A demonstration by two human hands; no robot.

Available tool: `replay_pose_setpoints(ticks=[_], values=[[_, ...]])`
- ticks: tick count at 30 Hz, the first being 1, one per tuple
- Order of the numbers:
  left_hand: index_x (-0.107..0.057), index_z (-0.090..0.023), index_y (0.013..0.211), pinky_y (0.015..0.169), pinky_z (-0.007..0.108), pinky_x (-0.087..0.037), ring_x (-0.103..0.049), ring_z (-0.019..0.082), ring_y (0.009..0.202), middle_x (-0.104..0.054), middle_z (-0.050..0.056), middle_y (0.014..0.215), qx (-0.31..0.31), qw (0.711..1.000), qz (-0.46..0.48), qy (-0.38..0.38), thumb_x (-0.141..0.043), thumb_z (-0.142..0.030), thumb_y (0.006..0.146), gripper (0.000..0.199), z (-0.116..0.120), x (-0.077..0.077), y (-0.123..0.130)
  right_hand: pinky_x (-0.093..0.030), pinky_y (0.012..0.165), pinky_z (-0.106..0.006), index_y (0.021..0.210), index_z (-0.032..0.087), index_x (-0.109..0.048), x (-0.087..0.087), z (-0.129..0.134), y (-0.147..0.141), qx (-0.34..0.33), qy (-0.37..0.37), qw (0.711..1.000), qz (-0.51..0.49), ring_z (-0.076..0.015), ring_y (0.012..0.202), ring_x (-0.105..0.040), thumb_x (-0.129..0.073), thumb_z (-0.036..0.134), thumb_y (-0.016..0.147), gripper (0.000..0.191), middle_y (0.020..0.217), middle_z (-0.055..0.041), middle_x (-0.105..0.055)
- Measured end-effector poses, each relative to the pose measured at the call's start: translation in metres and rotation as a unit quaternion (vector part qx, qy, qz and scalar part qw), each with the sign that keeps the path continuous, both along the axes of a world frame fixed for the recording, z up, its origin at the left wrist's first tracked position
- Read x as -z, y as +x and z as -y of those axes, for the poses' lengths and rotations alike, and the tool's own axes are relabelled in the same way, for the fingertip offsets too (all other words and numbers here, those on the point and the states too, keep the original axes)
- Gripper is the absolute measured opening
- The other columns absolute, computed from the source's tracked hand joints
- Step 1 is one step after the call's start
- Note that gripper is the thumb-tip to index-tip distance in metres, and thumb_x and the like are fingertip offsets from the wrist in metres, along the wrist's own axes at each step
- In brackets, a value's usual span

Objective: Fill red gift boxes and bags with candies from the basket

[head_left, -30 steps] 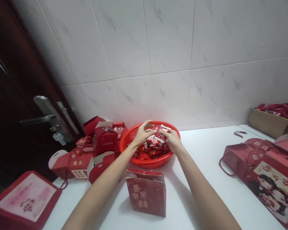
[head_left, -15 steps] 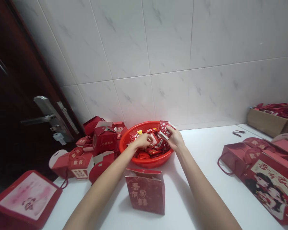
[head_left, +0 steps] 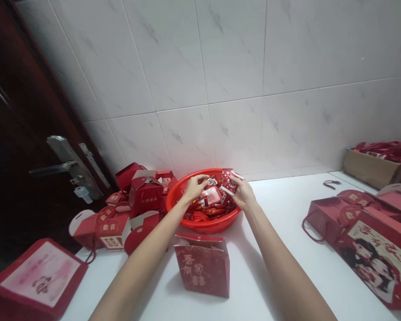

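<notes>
A red plastic basket (head_left: 205,228) full of small red and white wrapped packets stands against the tiled wall. Over its back left part, my left hand (head_left: 194,188) is closed on a small white and red packet (head_left: 211,181). My right hand (head_left: 244,192), at the basket's right rim, grips red patterned packets (head_left: 231,179) with white edges. A pinkish packet (head_left: 211,195) lies on the pile between the hands. Upright in front of the basket, a red paper box (head_left: 203,269) with gold lettering has its top flaps up.
Red gift boxes (head_left: 112,227) crowd the left of the white table (head_left: 274,196), beside a dark door (head_left: 26,133). A large red box (head_left: 370,245) and a cardboard carton (head_left: 370,168) are on the right. A dark strap (head_left: 332,183) lies near the carton.
My left hand has moved up and left within the basket and now has a white and red packet at its fingertips. The pinkish packet is more exposed. My right hand has barely shifted.
</notes>
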State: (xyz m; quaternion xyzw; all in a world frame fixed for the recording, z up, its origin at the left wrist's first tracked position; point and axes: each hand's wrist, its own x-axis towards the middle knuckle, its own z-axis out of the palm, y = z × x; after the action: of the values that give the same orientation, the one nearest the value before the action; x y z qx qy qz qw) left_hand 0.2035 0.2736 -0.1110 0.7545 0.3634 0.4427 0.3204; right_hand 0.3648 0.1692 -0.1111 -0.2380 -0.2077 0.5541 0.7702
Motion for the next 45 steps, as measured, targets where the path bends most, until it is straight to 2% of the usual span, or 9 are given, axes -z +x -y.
replay_pose_setpoints(ticks=[13, 18, 21, 28, 30, 32, 35, 41, 45], values=[[-0.072, -0.015, 0.1, 0.088, 0.037, -0.056, -0.069, 0.023, 0.096, -0.075, 0.009, 0.104, 0.114, 0.988, 0.108, -0.004, -0.077, -0.047, 0.071, 0.043, 0.02, -0.011, 0.004, -0.061, 0.061, -0.027, 0.078, 0.018, -0.07, -0.003, 0.002, -0.007, 0.003, -0.018, 0.998, 0.059, -0.0168, 0.066, -0.072, -0.068, 0.012, 0.076, 0.007, 0.073, -0.0023, -0.078], [-0.068, -0.015, 0.094, 0.079, 0.033, -0.057, -0.067, 0.018, 0.084, -0.071, 0.005, 0.094, 0.142, 0.987, 0.069, -0.014, -0.08, -0.047, 0.069, 0.042, 0.028, -0.012, 0.007, -0.06, 0.057, -0.026, 0.078, 0.018, -0.071, -0.007, 0.007, -0.01, -0.01, -0.02, 0.995, 0.097, -0.0157, 0.063, -0.07, -0.073, 0.016, 0.076, 0.004, 0.071, -0.0015, -0.077], [-0.064, -0.015, 0.086, 0.079, 0.032, -0.056, -0.065, 0.017, 0.081, -0.069, 0.004, 0.089, 0.152, 0.987, 0.054, -0.025, -0.079, -0.048, 0.068, 0.041, 0.031, -0.013, 0.007, -0.06, 0.057, -0.029, 0.079, 0.018, -0.069, -0.006, 0.01, -0.009, -0.008, -0.013, 0.994, 0.11, -0.0163, 0.061, -0.07, -0.081, 0.017, 0.07, 0.015, 0.07, -0.0016, -0.076], [-0.062, -0.017, 0.079, 0.081, 0.032, -0.053, -0.064, 0.017, 0.079, -0.068, 0.003, 0.081, 0.179, 0.982, 0.038, -0.052, -0.07, -0.037, 0.067, 0.025, 0.034, -0.021, 0.005, -0.058, 0.053, -0.027, 0.08, 0.016, -0.069, -0.005, 0.01, -0.013, 0.07, -0.015, 0.991, 0.111, -0.0184, 0.061, -0.07, -0.088, 0.013, 0.052, 0.034, 0.07, -0.0014, -0.076], [-0.06, -0.017, 0.073, 0.078, 0.029, -0.053, -0.064, 0.017, 0.077, -0.067, 0.003, 0.077, 0.136, 0.99, -0.012, -0.038, -0.057, -0.032, 0.072, 0.015, 0.031, -0.02, 0.003, -0.058, 0.054, -0.027, 0.078, 0.016, -0.069, -0.006, 0.009, -0.012, 0.079, -0.021, 0.993, 0.084, -0.0179, 0.061, -0.07, -0.087, 0.012, 0.053, 0.031, 0.07, -0.0005, -0.076], [-0.06, -0.018, 0.067, 0.071, 0.026, -0.051, -0.063, 0.016, 0.072, -0.067, 0.002, 0.071, 0.089, 0.986, -0.138, -0.025, -0.05, -0.028, 0.073, 0.015, 0.028, -0.017, 0.001, -0.058, 0.054, -0.026, 0.076, 0.017, -0.068, -0.009, 0.009, -0.01, 0.077, -0.034, 0.995, 0.05, -0.017, 0.06, -0.07, -0.085, 0.011, 0.056, 0.027, 0.067, 0.0006, -0.076], [-0.062, -0.019, 0.058, 0.057, 0.022, -0.045, -0.061, 0.016, 0.06, -0.064, -0.002, 0.058, 0.084, 0.942, -0.321, -0.039, -0.061, -0.021, 0.061, 0.004, 0.025, -0.008, -0.003, -0.056, 0.053, -0.025, 0.075, 0.019, -0.068, -0.011, 0.01, -0.007, 0.076, -0.055, 0.995, 0.016, -0.0159, 0.058, -0.069, -0.082, 0.009, 0.059, 0.024, 0.065, 0.002, -0.075], [-0.069, -0.02, 0.06, 0.053, 0.021, -0.044, -0.063, 0.017, 0.059, -0.069, -0.002, 0.059, 0.123, 0.906, -0.399, -0.066, -0.063, -0.014, 0.053, 0.011, 0.024, 0.002, -0.002, -0.056, 0.052, -0.025, 0.076, 0.018, -0.069, -0.009, 0.009, -0.004, 0.069, -0.048, 0.996, 0.008, -0.0161, 0.058, -0.07, -0.082, 0.007, 0.06, 0.024, 0.066, 0.0013, -0.075], [-0.077, -0.022, 0.087, 0.073, 0.025, -0.051, -0.07, 0.024, 0.083, -0.078, 0.003, 0.087, 0.117, 0.911, -0.394, -0.047, -0.063, -0.01, 0.054, 0.038, 0.019, 0.004, 0.0, -0.059, 0.056, -0.026, 0.075, 0.018, -0.069, -0.008, 0.008, -0.005, 0.072, -0.04, 0.997, 0.004, -0.0157, 0.06, -0.07, -0.082, 0.006, 0.06, 0.023, 0.065, 0.0014, -0.075]])
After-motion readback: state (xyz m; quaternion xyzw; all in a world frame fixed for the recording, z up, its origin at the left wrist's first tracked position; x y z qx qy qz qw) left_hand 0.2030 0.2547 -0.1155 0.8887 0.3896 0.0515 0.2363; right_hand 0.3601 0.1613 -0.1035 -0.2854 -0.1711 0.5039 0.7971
